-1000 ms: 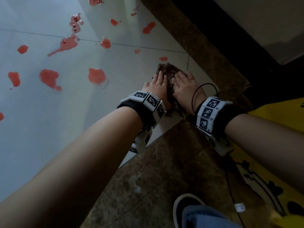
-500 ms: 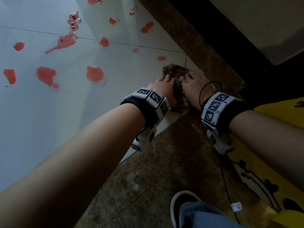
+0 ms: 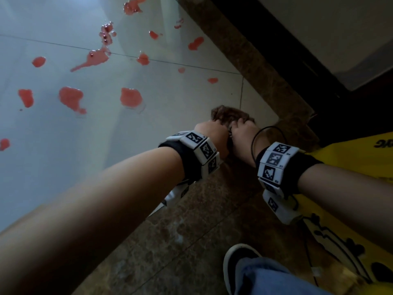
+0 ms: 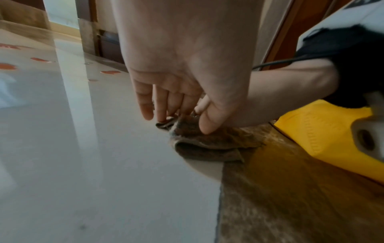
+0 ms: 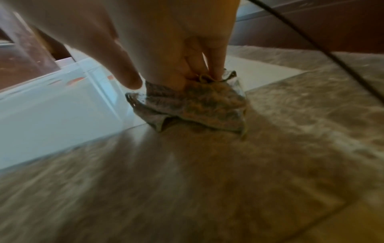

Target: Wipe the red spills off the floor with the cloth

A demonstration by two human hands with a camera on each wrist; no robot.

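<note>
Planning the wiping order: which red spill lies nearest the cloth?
The small spill just beyond the cloth, close to the brown border. The other spills lie further left or further up the pale floor.

The head view is dim and bluish, with the pale floor tile (image 3: 63, 167) lit softly from about 11 o'clock and the wall at 1 o'clock sunk in near-black shadow. Wide-angle bending stretches the forearms toward 7 and 4 o'clock. In the left wrist view a long bright sheen streaks the tile from 11 o'clock; the near floor is soft. The right wrist view is motion-smeared across the brown stone border (image 5: 207, 180), with a white glare patch at 9 o'clock.
</note>
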